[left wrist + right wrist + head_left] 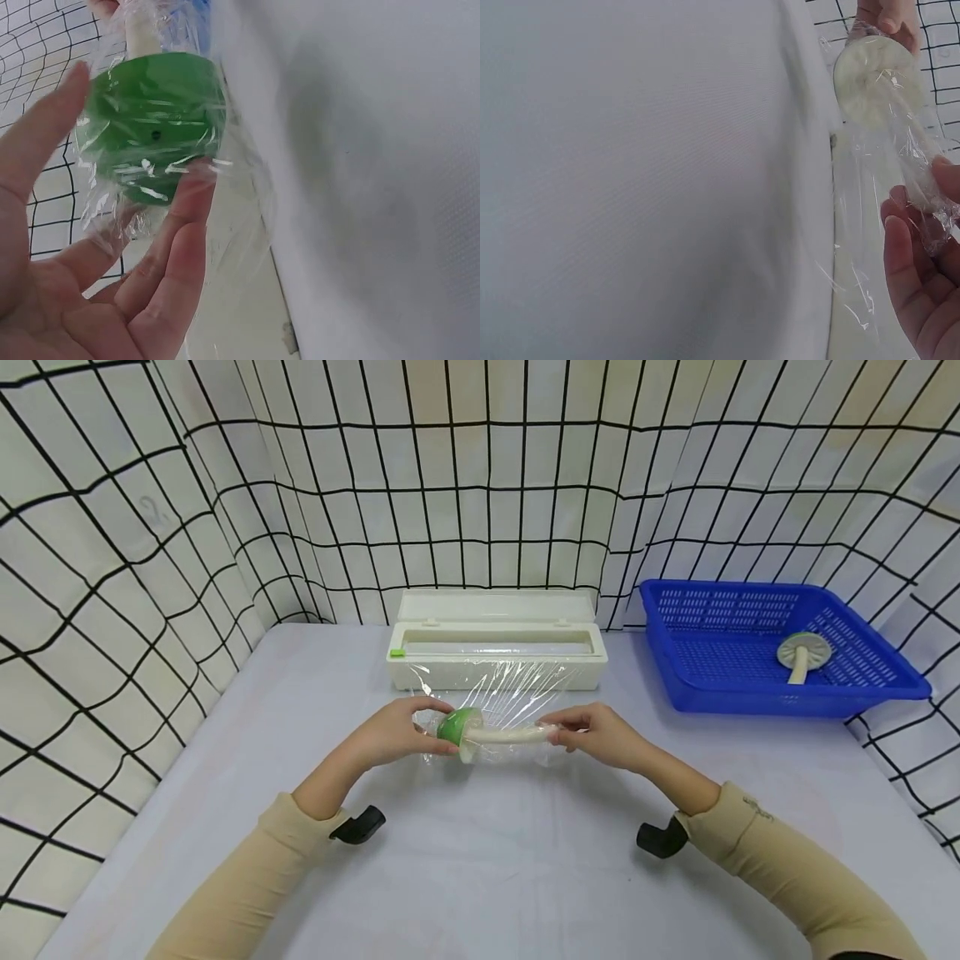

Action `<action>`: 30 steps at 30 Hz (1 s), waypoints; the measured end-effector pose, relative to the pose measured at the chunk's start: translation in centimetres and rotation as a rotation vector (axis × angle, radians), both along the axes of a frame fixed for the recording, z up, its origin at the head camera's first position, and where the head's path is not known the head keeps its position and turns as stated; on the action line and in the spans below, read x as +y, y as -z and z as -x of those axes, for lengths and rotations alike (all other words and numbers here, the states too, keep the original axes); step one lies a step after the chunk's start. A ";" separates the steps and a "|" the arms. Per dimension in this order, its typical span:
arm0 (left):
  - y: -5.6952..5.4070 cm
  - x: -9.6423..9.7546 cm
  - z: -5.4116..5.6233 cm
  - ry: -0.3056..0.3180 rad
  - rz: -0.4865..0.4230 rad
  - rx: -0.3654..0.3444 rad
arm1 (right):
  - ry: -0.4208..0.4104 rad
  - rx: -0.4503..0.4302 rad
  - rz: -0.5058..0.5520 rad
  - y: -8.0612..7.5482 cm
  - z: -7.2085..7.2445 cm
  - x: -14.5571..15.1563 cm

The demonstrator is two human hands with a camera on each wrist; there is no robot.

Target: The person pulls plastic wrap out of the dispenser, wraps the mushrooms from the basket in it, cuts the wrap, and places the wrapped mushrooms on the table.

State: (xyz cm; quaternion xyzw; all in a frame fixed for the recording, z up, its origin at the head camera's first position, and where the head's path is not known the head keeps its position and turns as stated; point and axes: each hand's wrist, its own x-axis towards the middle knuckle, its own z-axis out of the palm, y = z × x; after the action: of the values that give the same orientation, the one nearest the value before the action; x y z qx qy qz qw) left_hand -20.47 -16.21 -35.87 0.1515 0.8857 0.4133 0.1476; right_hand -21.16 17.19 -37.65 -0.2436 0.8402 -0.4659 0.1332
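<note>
A model mushroom (459, 728) with a green cap and a white stem lies sideways above the table, cling film (502, 685) around it. My left hand (393, 735) grips the cap between thumb and fingers; the left wrist view shows the green cap (154, 112) under wrinkled film. At the other end, my right hand (607, 739) pinches the stem tip through the film, with the pale underside (874, 82) of the cap visible in the right wrist view. From the mushroom the film stretches back in creases to a white cling film dispenser (495, 675), whose lid stands raised.
To the right, a blue plastic basket (678, 689) holds another mushroom (802, 656) with its pale underside showing. Black wire grid panels (487, 489) over white sheeting enclose the back and sides of the white table (480, 877). A small green piece (397, 653) sits on the dispenser's left edge.
</note>
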 end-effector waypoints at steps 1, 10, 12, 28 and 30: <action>0.0 0.1 0.0 0.002 -0.003 -0.003 | -0.004 -0.003 0.002 0.0 0.1 0.0; 0.2 0.1 0.2 0.002 -0.076 0.030 | -0.012 -0.015 0.021 0.1 1.3 -0.2; 0.3 0.0 0.3 -0.009 -0.063 0.036 | -0.007 -0.011 0.013 0.1 1.5 -0.3; 0.9 -0.4 1.4 -0.070 -0.021 0.011 | 0.008 -0.039 -0.047 0.2 2.8 -0.4; 1.0 -0.4 1.6 -0.070 -0.021 -0.007 | 0.010 -0.022 -0.071 0.2 2.7 -0.5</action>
State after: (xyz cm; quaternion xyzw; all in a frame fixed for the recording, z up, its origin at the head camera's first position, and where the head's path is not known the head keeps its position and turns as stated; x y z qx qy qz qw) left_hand -22.11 -16.61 -36.84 0.1209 0.8855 0.4281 0.1344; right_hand -23.87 16.71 -37.87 -0.2295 0.8558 -0.4391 0.1487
